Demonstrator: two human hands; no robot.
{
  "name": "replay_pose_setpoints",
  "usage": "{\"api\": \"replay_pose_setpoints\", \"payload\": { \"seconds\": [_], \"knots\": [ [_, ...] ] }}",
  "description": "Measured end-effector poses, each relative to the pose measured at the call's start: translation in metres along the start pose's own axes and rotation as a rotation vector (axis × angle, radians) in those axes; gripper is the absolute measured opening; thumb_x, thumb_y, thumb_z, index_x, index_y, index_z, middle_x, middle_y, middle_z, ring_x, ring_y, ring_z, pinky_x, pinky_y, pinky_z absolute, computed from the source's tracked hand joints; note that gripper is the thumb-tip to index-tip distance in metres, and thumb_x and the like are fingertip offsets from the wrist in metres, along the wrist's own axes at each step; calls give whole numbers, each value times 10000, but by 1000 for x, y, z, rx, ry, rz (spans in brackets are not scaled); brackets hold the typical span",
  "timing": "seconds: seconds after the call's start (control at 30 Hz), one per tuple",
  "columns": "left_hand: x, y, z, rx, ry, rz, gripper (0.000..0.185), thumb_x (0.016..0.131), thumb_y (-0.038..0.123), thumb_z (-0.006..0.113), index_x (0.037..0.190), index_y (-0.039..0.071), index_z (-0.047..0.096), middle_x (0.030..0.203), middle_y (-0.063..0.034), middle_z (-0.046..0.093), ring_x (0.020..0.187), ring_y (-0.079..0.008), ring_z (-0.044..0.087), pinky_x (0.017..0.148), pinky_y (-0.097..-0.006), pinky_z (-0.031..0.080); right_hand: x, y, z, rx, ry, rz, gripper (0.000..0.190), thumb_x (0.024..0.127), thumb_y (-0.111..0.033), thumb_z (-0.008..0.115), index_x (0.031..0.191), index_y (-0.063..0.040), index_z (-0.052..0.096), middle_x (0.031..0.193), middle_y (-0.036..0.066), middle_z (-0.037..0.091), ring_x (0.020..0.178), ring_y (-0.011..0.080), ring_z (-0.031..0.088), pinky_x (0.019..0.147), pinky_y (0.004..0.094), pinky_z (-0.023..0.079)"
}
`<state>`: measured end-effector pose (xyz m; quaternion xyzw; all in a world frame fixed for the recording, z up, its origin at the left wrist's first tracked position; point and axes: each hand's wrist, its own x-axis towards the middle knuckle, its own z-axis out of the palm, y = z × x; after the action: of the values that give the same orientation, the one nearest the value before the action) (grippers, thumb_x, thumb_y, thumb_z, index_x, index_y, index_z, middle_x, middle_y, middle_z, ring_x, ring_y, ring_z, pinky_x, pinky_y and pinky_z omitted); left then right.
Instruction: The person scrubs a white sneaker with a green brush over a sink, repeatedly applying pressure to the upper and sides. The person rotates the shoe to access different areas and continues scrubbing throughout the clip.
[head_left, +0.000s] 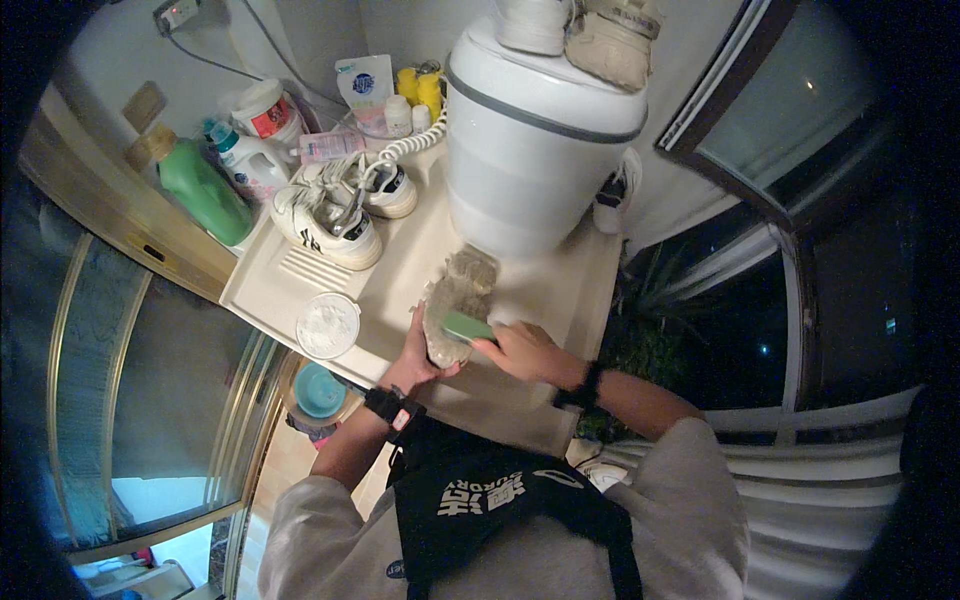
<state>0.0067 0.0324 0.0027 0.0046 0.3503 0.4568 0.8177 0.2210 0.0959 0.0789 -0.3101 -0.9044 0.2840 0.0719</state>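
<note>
My left hand (426, 358) holds a beige shoe (441, 304) near one end, over the front part of a white sink counter (559, 322). In my right hand (521, 351) is a green-handled brush (466, 327), which lies against the shoe; its bristles are hidden. To the left, on the counter's edge, stands a round tub of white powder (328, 325). Behind the tub rests a pair of white sneakers (326, 225) with shiny pieces inside them, beside a ribbed patch of the counter.
A large white lidded bin-shaped appliance (525, 157) stands behind the shoe, with light shoes (611, 49) on top. A green bottle (202, 184), a white detergent bottle (251, 161) and several containers line the back left. A blue basin (319, 391) sits below, left; a window frame (787, 217) is at right.
</note>
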Motion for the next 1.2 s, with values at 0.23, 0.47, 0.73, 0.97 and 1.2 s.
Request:
{"api": "replay_pose_setpoints", "payload": {
  "seconds": [0.23, 0.47, 0.73, 0.97, 1.2],
  "knots": [
    [8, -3, 4, -48, 197, -6, 809, 774, 860, 328, 1236, 235, 553, 1115, -84, 612, 886, -313, 584, 544, -401, 473, 59, -19, -13, 56, -86, 159, 571, 970, -469, 471, 863, 58, 661, 740, 271, 640, 728, 419, 663, 682, 513, 512],
    [10, -9, 10, 50, 106, -3, 835, 759, 867, 318, 1218, 214, 562, 1075, -73, 641, 866, -302, 613, 520, -394, 482, 58, -2, -3, 48, -5, 214, 618, 981, -482, 428, 778, 63, 636, 657, 258, 606, 679, 427, 645, 648, 490, 496],
    [13, 2, -1, 97, 82, 2, 906, 739, 895, 266, 1305, 234, 517, 1174, -107, 612, 936, -381, 568, 562, -431, 475, 24, 41, 21, 75, 101, 65, 661, 974, -493, 428, 722, 81, 637, 661, 288, 611, 705, 450, 650, 675, 515, 508],
    [3, 7, -10, -106, 112, -78, 889, 730, 898, 334, 1302, 244, 525, 1182, -80, 620, 947, -370, 578, 590, -442, 483, 48, 24, 8, 132, -25, 185, 668, 976, -495, 424, 723, 97, 604, 618, 284, 573, 684, 467, 622, 655, 506, 484],
    [14, 0, 4, -10, 39, -67, 855, 737, 866, 432, 1324, 251, 519, 1212, -57, 625, 987, -313, 598, 642, -484, 497, 74, 34, 13, 26, 55, 280, 663, 964, -520, 422, 792, 71, 668, 768, 297, 643, 788, 464, 648, 748, 523, 498]
  ]
}}
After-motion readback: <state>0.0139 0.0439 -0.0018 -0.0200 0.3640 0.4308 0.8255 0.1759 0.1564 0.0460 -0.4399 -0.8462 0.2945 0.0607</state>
